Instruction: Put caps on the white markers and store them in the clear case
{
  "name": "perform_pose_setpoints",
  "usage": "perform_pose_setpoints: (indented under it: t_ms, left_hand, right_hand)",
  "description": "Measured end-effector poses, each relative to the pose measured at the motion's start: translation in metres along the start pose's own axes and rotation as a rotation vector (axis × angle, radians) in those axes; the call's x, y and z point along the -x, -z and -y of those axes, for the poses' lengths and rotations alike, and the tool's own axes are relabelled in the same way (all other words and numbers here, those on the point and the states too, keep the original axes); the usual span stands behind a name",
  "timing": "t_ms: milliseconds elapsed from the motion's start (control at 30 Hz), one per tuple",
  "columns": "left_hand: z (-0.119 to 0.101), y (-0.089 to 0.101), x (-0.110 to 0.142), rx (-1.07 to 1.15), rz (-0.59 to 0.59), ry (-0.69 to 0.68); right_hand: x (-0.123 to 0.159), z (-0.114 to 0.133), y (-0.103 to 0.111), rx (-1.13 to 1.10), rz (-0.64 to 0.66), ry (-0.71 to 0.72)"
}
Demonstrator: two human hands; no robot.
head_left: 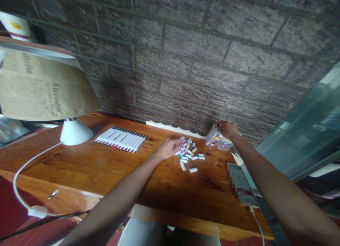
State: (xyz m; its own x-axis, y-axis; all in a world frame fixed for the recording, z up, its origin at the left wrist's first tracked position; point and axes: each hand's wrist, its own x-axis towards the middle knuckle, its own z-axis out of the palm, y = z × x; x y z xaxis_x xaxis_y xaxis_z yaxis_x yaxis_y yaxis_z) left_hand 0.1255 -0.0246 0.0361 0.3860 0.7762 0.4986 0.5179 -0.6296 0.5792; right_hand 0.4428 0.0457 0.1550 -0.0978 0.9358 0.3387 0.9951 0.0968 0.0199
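My left hand (169, 147) rests with curled fingers on the wooden desk (111, 175), touching the left edge of a heap of several small white marker caps (189, 154); its fingers pinch at something too small to name. My right hand (227, 130) is closed on a clear plastic marker case (218, 139) with coloured labels, standing against the brick wall. A row of several white markers (121, 138) lies side by side further left on the desk.
A table lamp with a paper shade (42, 86) and white base (75, 131) stands at the left, its cord (20, 175) looping over the desk edge. A phone (242, 186) with a cable lies at the right edge. A white strip (175, 128) runs along the wall.
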Motion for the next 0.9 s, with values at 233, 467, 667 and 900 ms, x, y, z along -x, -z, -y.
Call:
perform_pose_setpoints:
  t_ms: [233,467,667,900]
  left_hand:
    - [-0.003,0.002,-0.001,-0.021,0.03,-0.005]
    - [-0.002,0.001,-0.001,-0.009,0.025,-0.024]
    - [0.0,0.0,-0.001,-0.005,0.026,-0.044]
    - [0.001,-0.001,-0.001,-0.015,0.034,-0.023]
  right_hand:
    - [0.001,0.003,0.007,-0.022,0.044,0.009]
    - [0.006,-0.005,0.011,-0.046,0.116,0.039]
    - [0.002,-0.018,0.007,-0.066,0.194,0.187]
    - [0.005,-0.006,0.008,0.141,0.121,0.114]
